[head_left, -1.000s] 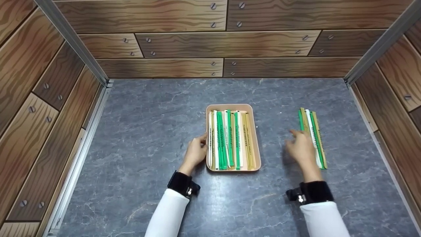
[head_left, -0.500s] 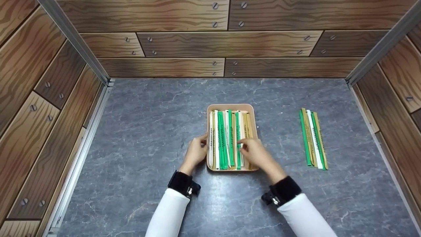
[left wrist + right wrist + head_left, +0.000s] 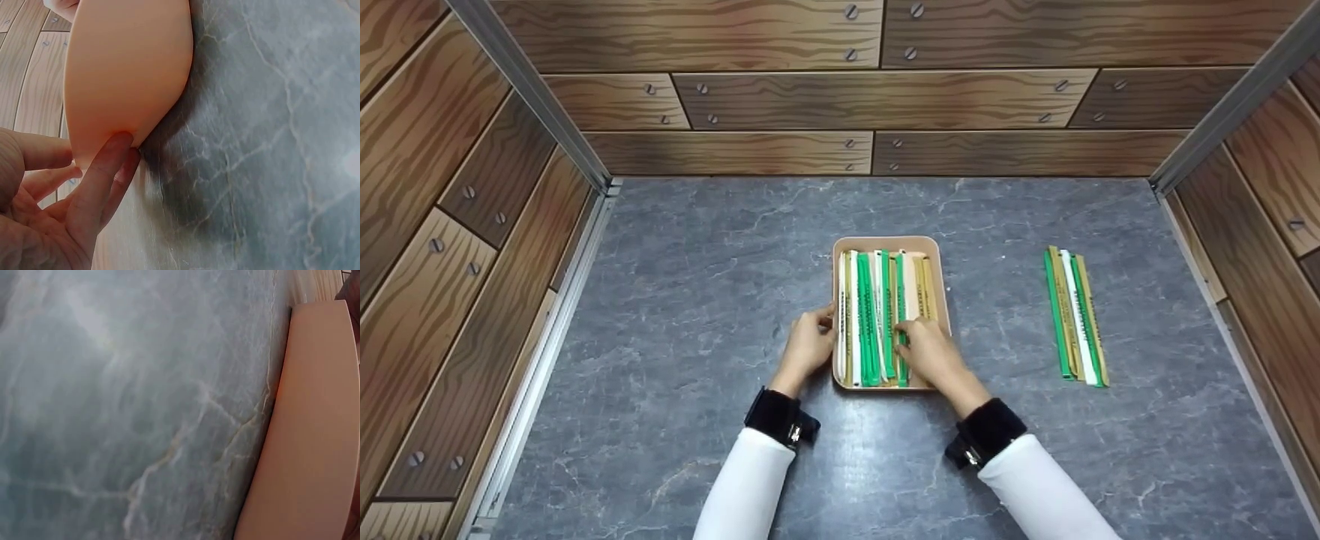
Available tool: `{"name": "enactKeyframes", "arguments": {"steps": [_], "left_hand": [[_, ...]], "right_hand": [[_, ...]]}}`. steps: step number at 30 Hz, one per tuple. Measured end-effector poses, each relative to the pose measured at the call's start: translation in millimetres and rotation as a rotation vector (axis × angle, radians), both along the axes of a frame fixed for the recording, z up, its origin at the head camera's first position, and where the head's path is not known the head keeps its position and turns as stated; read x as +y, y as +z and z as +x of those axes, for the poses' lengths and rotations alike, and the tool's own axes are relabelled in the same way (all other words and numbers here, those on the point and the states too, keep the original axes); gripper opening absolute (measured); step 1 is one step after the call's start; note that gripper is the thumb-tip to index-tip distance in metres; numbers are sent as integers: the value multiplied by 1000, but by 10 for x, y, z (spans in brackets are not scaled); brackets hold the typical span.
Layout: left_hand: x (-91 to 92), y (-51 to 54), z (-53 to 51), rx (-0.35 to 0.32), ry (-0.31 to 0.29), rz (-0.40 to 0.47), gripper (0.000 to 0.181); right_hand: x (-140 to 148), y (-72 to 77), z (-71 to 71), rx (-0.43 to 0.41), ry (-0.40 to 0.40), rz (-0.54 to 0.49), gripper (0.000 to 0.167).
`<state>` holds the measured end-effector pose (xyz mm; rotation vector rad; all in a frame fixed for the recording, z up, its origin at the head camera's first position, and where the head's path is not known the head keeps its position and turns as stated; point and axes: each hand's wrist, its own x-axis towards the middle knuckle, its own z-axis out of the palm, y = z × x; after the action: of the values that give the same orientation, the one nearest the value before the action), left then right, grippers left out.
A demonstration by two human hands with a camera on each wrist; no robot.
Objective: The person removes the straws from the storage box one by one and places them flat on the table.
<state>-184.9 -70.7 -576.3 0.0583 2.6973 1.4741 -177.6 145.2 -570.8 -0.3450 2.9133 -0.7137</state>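
Observation:
A shallow peach tray [image 3: 928, 245] stands on the table, filled with slim printed wrapped sticks in green, white and gold. My left hand [image 3: 808, 345] holds the tray's left side; in the left wrist view its fingertips [image 3: 119, 142] touch the outer wall and rim. Over the right part of the tray is my right hand [image 3: 934, 352], its thumb and index finger pinching a green wrapped stick [image 3: 901, 375] among the others. In the right wrist view only the tray's outer wall [image 3: 309, 422] shows clearly; that hand's fingers are hidden there.
A separate group of wrapped sticks [image 3: 1069, 300], green, gold and white, lies side by side on the table right of the tray. Wood-patterned panels [image 3: 877, 101] border the grey marbled tabletop [image 3: 697, 300] at the back and both sides.
My right hand has moved left from the group of sticks on the table to the tray, and its fingertips now reach among the sticks there. The left hand has stayed at the tray's side.

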Motion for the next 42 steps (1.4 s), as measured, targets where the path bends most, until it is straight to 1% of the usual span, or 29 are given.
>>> {"name": "enactKeyframes", "arguments": {"steps": [5,11,14,20,24,27,30,33,37,39,42], "left_hand": [[1,-7,-4,-21,4,11,43],[-3,-2,-4,-8,-1,11,44],[-5,9,1,-22,3,15,45],[-1,11,2,-35,6,11,46],[3,6,-6,-41,1,3,45],[3,10,-6,-33,-4,2,46],[5,14,0,-19,-3,4,46],[7,14,4,-20,-5,12,46],[8,15,0,-25,-4,17,46],[7,14,-3,-28,0,19,45],[5,18,-4,-29,0,26,45]], "right_hand": [[-7,3,-13,-39,-43,-30,36],[-14,8,-27,-72,-83,-64,38],[-15,7,-37,-80,-95,-84,39],[-23,8,-43,-93,-87,-91,44],[-16,11,-41,-103,-82,-79,32],[-1,7,-46,-105,-76,-73,22],[11,2,-57,-105,-75,-77,16],[26,-6,-64,-93,-72,-88,11],[64,20,-46,-83,-65,-161,10],[85,72,-22,-98,-71,-221,14],[136,193,24,-113,-87,-301,23]]}}
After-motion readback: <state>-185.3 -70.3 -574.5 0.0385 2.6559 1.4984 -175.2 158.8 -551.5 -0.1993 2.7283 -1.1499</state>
